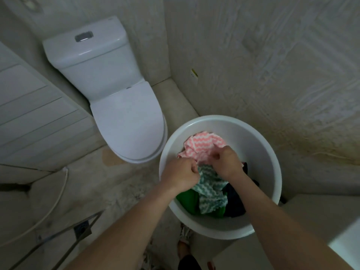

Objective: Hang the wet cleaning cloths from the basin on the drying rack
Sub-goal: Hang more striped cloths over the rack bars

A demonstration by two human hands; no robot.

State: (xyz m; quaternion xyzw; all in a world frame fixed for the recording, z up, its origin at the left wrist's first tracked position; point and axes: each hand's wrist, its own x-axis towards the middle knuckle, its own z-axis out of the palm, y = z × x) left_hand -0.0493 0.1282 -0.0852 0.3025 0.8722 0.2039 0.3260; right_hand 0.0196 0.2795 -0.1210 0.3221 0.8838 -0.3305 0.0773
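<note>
Pinching pink wavy-striped cloth (202, 145) (fuzzy, crumpled) in round basin (255, 152): fingers of left hand (180, 175), right hand (227, 160).

Dimly lit bathroom, seen from above. A white one-piece toilet (124, 106), lid closed, stands against the rear wall; a chrome flush button (83, 37) sits on its cistern. Pale textured walls (272, 65) meet in a corner to its right. The mottled beige floor (93, 184) bears a tan patch (111, 157). White slatted panelling (35, 117) occupies the left, with a white hose (56, 195) below it.
</note>
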